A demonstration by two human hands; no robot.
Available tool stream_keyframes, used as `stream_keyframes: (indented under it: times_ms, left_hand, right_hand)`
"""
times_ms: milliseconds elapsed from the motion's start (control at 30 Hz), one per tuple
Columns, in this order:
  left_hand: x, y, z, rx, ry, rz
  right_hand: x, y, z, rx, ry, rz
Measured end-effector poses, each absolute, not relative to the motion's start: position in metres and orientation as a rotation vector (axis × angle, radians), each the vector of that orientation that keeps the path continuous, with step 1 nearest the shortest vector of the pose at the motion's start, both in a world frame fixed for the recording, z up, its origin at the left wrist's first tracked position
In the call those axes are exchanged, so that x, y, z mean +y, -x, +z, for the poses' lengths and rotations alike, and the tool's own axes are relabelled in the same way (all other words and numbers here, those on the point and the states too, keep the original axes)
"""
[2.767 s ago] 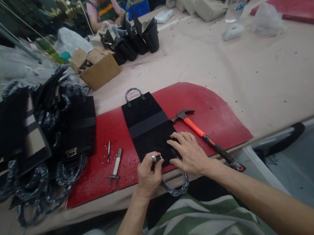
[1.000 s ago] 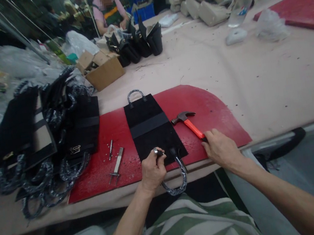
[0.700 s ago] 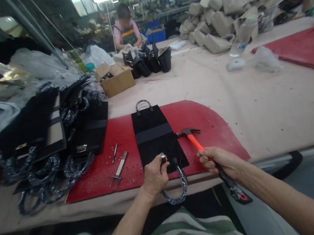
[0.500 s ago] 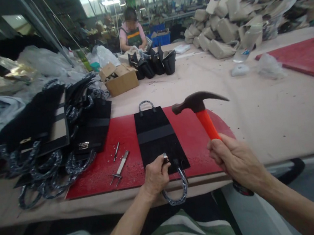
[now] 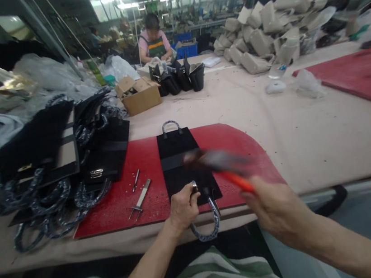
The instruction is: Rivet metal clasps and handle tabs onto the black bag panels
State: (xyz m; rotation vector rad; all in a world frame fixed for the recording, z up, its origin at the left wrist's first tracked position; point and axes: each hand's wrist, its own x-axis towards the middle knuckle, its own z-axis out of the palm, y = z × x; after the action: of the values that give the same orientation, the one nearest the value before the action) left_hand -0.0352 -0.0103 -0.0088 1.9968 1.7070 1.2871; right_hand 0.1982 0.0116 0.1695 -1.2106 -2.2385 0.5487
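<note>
My left hand [image 5: 183, 206] is closed around a short metal punch [image 5: 194, 185], whose round end shows above the fingers. It rests over the near end of a black bag panel [image 5: 185, 175], close to a plastic-wrapped handle [image 5: 207, 232] that hangs over the table edge. A second wrapped handle [image 5: 170, 123] lies at the panel's far end. My right hand [image 5: 274, 204] grips a claw hammer [image 5: 235, 180] by its orange handle. The hammer's head is smeared by motion above the panel, to the right of and beyond the punch.
The panel lies on a red board [image 5: 233, 141]. Left of it are a metal divider-like tool [image 5: 140, 199] and a thin punch [image 5: 136, 180]. Black bag parts [image 5: 102, 154] are piled at left. Beyond stand a cardboard box [image 5: 142, 100], black bags [image 5: 182, 78] and beige bags [image 5: 258, 43]. Another person [image 5: 154, 43] works opposite.
The hammer has swung down and to the left, toward the punch in my left hand. My left hand and the panel keep their place; the view has shifted slightly.
</note>
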Motion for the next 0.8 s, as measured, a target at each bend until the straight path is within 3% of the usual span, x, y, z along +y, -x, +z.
stream_keyframes:
  times_ms: [133, 333, 433, 533, 700, 800]
  left_hand:
    - [-0.010, 0.036, -0.010, 1.713, -2.006, 1.280]
    - [-0.010, 0.036, -0.008, 1.685, -2.020, 1.285]
    - [-0.010, 0.036, -0.007, 1.680, -2.014, 1.281]
    - [-0.010, 0.036, -0.004, 1.692, -1.992, 1.239]
    - [-0.011, 0.037, -0.002, 1.709, -1.971, 1.169]
    - [-0.013, 0.036, -0.004, 1.672, -2.034, 1.178]
  right_hand:
    - [0.019, -0.208, 0.139, -2.569, 1.350, 0.621]
    - [0.056, -0.220, 0.092, -2.402, 1.614, 0.962]
    - [0.070, -0.218, 0.066, -2.494, 1.798, 0.516]
    - [0.070, -0.201, 0.054, -2.543, 1.598, 0.061]
    - [0.054, -0.152, 0.037, -2.549, 1.032, 0.306]
    - [0.047, -0.134, 0.017, -2.603, 0.973, 0.413]
